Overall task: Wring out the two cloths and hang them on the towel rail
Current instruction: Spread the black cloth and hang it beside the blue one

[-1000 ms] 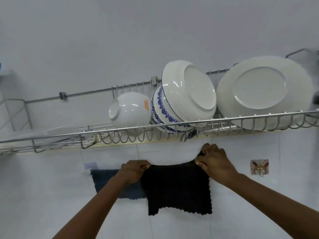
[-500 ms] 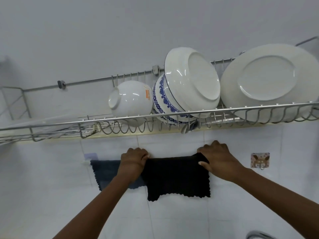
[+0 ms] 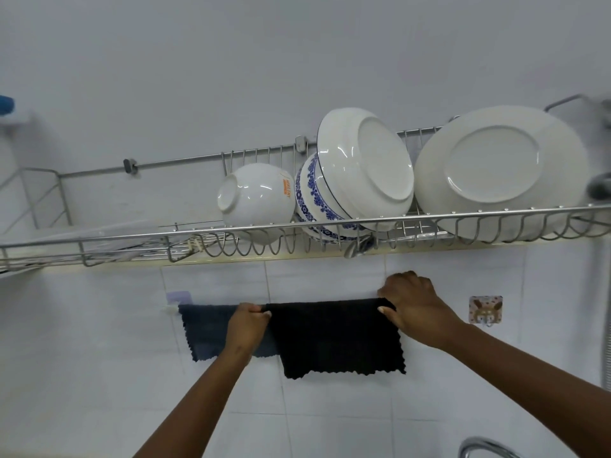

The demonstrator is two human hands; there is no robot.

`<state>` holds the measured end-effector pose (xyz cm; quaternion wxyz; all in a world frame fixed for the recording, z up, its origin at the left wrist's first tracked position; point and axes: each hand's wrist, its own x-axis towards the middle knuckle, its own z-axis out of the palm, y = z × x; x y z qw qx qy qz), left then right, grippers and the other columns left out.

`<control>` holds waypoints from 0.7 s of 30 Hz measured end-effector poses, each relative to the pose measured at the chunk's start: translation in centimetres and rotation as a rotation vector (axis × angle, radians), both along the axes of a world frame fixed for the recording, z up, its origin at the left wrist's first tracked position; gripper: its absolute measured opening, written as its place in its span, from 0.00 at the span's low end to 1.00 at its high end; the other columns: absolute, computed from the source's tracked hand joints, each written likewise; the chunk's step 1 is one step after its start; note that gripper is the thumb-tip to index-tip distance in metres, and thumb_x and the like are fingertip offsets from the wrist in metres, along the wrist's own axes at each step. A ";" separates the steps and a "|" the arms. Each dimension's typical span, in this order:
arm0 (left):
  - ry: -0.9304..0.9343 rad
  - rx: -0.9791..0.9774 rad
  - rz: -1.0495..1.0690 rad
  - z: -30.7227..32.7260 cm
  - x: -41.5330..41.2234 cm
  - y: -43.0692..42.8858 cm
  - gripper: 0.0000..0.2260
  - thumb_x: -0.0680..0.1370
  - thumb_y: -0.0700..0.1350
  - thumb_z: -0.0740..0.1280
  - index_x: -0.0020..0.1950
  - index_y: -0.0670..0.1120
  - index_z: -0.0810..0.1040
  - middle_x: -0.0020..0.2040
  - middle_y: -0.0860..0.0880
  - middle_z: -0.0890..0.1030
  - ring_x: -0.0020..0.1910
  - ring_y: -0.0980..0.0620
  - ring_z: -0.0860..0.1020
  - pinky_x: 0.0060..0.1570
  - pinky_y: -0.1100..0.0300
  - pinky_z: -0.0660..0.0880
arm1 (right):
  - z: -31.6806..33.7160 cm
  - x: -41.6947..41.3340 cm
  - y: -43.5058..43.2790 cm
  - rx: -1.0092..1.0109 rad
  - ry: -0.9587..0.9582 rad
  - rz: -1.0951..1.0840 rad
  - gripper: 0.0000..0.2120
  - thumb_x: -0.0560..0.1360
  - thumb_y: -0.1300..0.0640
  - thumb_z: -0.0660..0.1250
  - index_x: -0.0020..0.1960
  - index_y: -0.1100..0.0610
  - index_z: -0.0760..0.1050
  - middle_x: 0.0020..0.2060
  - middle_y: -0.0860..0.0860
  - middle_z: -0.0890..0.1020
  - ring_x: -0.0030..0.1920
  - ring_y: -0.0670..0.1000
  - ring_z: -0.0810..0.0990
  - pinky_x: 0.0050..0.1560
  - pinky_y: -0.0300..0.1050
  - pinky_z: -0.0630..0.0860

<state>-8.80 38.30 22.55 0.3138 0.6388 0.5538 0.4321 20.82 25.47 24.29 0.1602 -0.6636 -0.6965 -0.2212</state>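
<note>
Spreading out the second one is where you're at, I'd say: your left hand (image 3: 247,322) has its fingers curled shut, pinching the top left corner of the black cloth (image 3: 337,337), and your right hand (image 3: 413,304) is clamped over the top right corner, thumb in front. That cloth hangs flat between your two sets of fingers, and the dark blue cloth (image 3: 208,328) is already draped just left of your left fingertips, partly behind them. Next move probably just needs you to let go gently so nothing slides. Can't actually see the towel rail, the cloths cover it, only a pale bracket (image 3: 172,309) past the blue one.
</note>
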 end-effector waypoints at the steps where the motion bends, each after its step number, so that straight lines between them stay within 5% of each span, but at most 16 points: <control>1: -0.042 -0.031 -0.017 0.3 -0.2 0.0 0.06 0.78 0.42 0.66 0.45 0.40 0.78 0.41 0.45 0.79 0.41 0.48 0.77 0.36 0.60 0.71 | 0.0 -0.2 -0.2 0.023 -0.006 0.001 0.15 0.75 0.44 0.60 0.57 0.51 0.73 0.54 0.50 0.76 0.56 0.54 0.70 0.58 0.50 0.65; 5: -0.265 -0.103 -0.065 1.1 -0.2 0.0 0.05 0.77 0.41 0.68 0.52 0.43 0.79 0.47 0.46 0.81 0.46 0.50 0.77 0.42 0.61 0.74 | -0.4 0.1 -0.9 0.039 -0.086 -0.108 0.17 0.72 0.40 0.62 0.53 0.51 0.74 0.49 0.50 0.78 0.52 0.54 0.74 0.56 0.52 0.69; 8: -0.347 -0.019 -0.121 1.9 -0.1 0.4 0.08 0.78 0.39 0.67 0.56 0.44 0.80 0.51 0.47 0.81 0.52 0.50 0.78 0.52 0.60 0.74 | -0.7 0.1 -1.3 0.067 -0.085 -0.110 0.20 0.71 0.41 0.65 0.57 0.52 0.73 0.54 0.51 0.79 0.55 0.55 0.75 0.58 0.53 0.70; 13: 0.188 0.374 -0.071 0.8 -0.8 1.5 0.08 0.78 0.37 0.65 0.52 0.43 0.84 0.52 0.46 0.83 0.51 0.51 0.79 0.56 0.66 0.70 | -1.7 0.2 -2.2 0.020 -0.025 -0.096 0.22 0.72 0.44 0.63 0.65 0.49 0.68 0.60 0.51 0.76 0.61 0.55 0.72 0.63 0.55 0.67; 17: 0.639 0.533 -0.025 0.0 -1.1 2.1 0.11 0.81 0.43 0.60 0.52 0.52 0.81 0.52 0.48 0.81 0.50 0.49 0.76 0.49 0.64 0.69 | -1.3 0.0 -2.8 -0.014 0.033 -0.094 0.23 0.74 0.47 0.62 0.68 0.50 0.67 0.65 0.50 0.74 0.65 0.54 0.70 0.65 0.55 0.66; 21: 0.545 0.585 -0.088 0.3 -0.2 -0.8 0.09 0.80 0.43 0.62 0.58 0.47 0.79 0.57 0.47 0.80 0.55 0.49 0.77 0.56 0.59 0.74 | 0.2 0.0 -4.6 0.046 0.145 -0.041 0.23 0.72 0.48 0.66 0.66 0.43 0.67 0.63 0.44 0.76 0.63 0.49 0.72 0.61 0.50 0.69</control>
